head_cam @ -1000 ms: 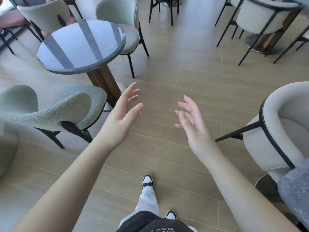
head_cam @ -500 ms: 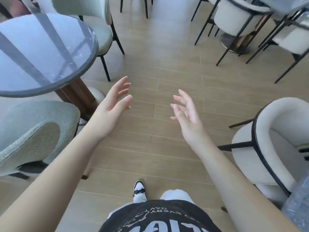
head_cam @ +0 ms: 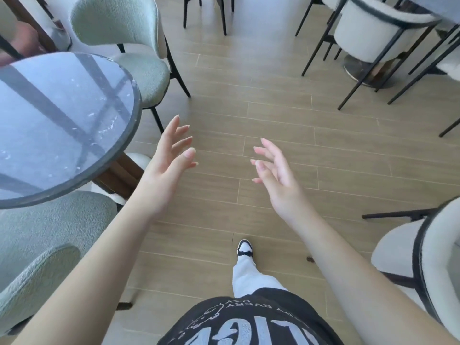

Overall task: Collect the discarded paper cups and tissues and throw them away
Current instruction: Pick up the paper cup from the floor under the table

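Both hands, left hand [head_cam: 165, 168] and right hand [head_cam: 276, 170], hang released, holding nothing; no cups nearby, so searching past the counter [head_cam: 62, 125] comes next.

Round table [head_cam: 62, 125] and near green chair [head_cam: 37, 257] cropped by left edge; far corner chairs blurred.

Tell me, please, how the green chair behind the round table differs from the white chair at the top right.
The green chair has a plain fabric back with no trim; the white chair has a dark band along its top edge. The green chair's back looks gently curved, while the white chair's back wraps round like a tub. The green chair stands beside the round table; the white chair stands across the aisle. Both have thin black legs and textured fabric.
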`<state>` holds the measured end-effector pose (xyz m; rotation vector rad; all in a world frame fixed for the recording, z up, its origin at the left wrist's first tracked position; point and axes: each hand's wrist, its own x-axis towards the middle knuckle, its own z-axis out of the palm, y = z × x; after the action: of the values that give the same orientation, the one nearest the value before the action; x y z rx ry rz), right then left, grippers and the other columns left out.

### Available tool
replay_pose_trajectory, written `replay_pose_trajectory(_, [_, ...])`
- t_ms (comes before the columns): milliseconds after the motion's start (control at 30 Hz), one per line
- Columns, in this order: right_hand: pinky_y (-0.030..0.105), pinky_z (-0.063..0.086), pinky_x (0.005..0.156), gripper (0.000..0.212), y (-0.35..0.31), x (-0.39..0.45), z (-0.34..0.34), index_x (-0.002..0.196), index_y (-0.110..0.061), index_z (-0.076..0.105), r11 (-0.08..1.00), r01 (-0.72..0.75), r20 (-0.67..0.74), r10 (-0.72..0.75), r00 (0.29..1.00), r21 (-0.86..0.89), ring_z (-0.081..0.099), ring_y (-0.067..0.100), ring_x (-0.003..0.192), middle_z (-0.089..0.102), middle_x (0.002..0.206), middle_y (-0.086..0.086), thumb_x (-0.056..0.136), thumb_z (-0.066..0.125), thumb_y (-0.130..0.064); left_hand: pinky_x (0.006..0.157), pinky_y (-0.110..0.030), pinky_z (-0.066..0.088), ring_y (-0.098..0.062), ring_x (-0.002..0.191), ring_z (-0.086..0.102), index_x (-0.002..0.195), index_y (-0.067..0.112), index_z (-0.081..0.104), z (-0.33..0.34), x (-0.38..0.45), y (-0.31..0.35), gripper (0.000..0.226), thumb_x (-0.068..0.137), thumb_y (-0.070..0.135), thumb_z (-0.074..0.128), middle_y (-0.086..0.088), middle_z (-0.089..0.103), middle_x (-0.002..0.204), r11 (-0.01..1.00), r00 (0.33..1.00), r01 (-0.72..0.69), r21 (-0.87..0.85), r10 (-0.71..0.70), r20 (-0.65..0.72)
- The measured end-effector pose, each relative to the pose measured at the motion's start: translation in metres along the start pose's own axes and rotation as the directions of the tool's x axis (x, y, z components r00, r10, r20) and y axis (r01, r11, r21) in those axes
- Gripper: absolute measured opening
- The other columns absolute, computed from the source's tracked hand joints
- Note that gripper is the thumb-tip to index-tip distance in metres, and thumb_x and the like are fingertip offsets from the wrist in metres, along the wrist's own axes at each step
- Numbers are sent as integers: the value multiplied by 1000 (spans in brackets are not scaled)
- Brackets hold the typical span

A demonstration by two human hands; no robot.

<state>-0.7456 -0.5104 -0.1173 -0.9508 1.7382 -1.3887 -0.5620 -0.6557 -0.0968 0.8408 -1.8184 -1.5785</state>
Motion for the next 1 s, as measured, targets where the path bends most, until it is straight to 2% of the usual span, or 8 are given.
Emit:
replay_pose_trajectory(200, [39,48,105,49,0,109,-51,146,-39,37,998,2,73,-6,997,57,56,2,123,51,140,-21,98,45,-41,97,-30,53,-2,137,44,158,27,21,24,110,1,80,88,52,52,11,39,154,1000,1000,12,13,-12,-14])
replay_pose_trajectory(367, [29,51,99,47,-15,194,-61,147,-24,40,992,41,80,-51,996,122,56,7,124,52,140,-6,100,43,-30,96,-29,53,-5,138,44,157,29,25,23,190,8,77,89,53,53,14,42,152,1000,999,24,2,-23,-38])
replay_pose_trajectory(500, [29,52,97,40,-18,255,-64,145,-26,41,989,44,73,-55,996,145,56,7,123,52,141,-3,104,41,-22,97,-34,52,-5,138,44,156,31,27,11,245,5,75,88,54,52,18,44,150,999,998,45,19,-44,-48])
replay_pose_trajectory(633, [31,52,96,42,-18,321,-59,140,-34,42,990,41,60,-49,997,132,56,6,124,53,140,-9,98,42,-32,96,-31,52,-4,137,45,155,28,29,-6,306,-6,75,88,54,51,15,46,149,998,998,54,27,-53,-36])
replay_pose_trajectory(800, [33,52,97,42,-25,414,-43,143,-30,42,993,58,27,-61,998,103,55,8,125,52,140,-8,101,41,-31,107,-49,46,-5,140,42,154,27,31,-37,396,-21,72,89,52,49,12,45,151,997,999,37,65,-39,21])
replay_pose_trajectory(900, [38,53,98,41,-34,472,-33,145,-26,42,992,69,15,-71,997,105,55,10,127,53,141,-7,105,41,-26,105,-49,48,-3,137,45,152,30,34,-56,455,-24,70,87,53,50,14,48,148,998,998,54,39,-55,22])
replay_pose_trajectory(1000, [38,53,98,43,-46,526,-26,143,-30,44,989,71,16,-74,997,133,56,9,126,55,138,-11,100,43,-32,103,-48,50,-3,137,45,152,26,36,-73,515,-21,72,86,53,50,12,49,147,998,998,55,24,-55,19])
